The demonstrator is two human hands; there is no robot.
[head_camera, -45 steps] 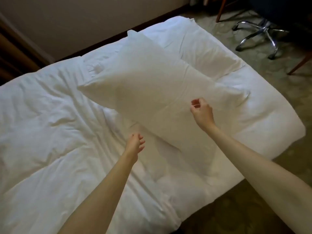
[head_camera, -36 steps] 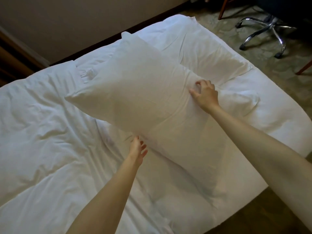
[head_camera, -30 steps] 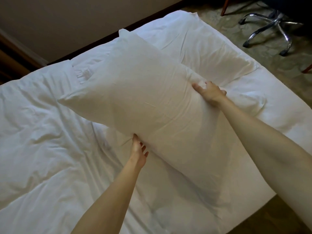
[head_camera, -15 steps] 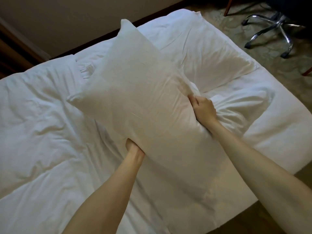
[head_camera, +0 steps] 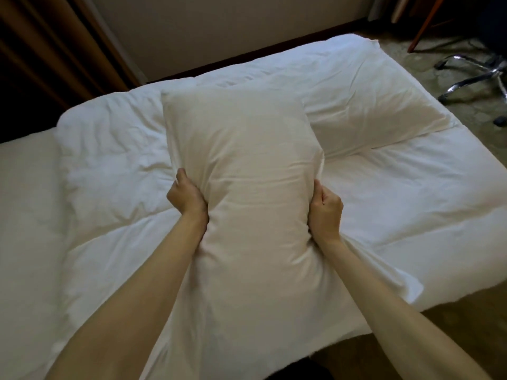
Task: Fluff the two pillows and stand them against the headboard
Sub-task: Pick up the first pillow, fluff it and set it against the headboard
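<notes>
A white pillow (head_camera: 247, 165) is held lengthwise above the bed in the middle of the view, squeezed in at its waist. My left hand (head_camera: 188, 198) grips its left side and my right hand (head_camera: 326, 209) grips its right side, both with fingers closed into the fabric. A second white pillow (head_camera: 365, 116) lies flat on the bed at the far right, partly hidden behind the held one. No headboard shows clearly.
A rumpled white duvet (head_camera: 104, 171) covers the bed. A beige wall (head_camera: 219, 28) runs along the far side, and dark wood panelling (head_camera: 41, 50) stands at the far left. A chrome office-chair base (head_camera: 477, 75) sits on the carpet at the upper right.
The pillow has turned from a diagonal to pointing straight away from me. Both hands have shifted to its sides and closed on it, pinching its middle.
</notes>
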